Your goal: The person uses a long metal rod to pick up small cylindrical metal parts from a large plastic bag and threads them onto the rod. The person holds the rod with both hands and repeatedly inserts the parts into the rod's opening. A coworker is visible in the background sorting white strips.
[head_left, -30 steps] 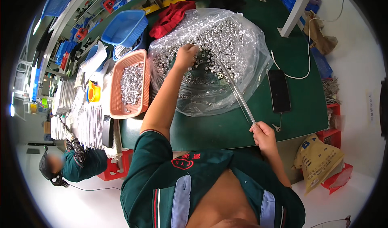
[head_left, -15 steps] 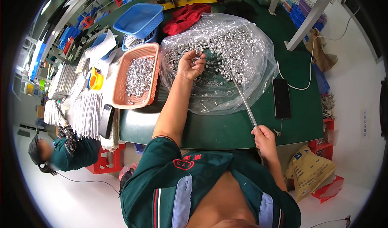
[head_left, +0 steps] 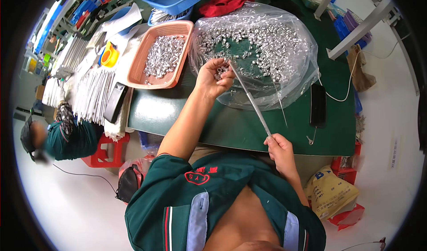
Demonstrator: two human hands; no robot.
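Observation:
My left hand (head_left: pixel 215 78) is cupped palm up over the near left side of a clear plastic bag (head_left: pixel 267 100), its fingers curled round several small silver metal fittings (head_left: pixel 219 74). Low on the right, my right hand (head_left: pixel 279 149) grips the near end of a long, slim metal rod (head_left: pixel 252 100). The rod slants away to the left, and its far end meets the fingertips of my left hand. Whether a fitting sits on that tip is too small to tell. Loose metal fittings (head_left: pixel 284 51) cover much of the spread bag.
An orange basket (head_left: pixel 131 76) of fittings stands left of the bag, blue baskets (head_left: pixel 178 2) behind it. A red cloth (head_left: pixel 227 3) lies beyond. Right are a phone (head_left: pixel 317 106) and white cable. A thin rod (head_left: pixel 281 103) lies near the bag's edge. Another person (head_left: pixel 71 140) sits far left.
The rod's far end has swung left from the fittings on the bag to my left fingertips. My left hand has drawn nearer to me, and the whole view has shifted.

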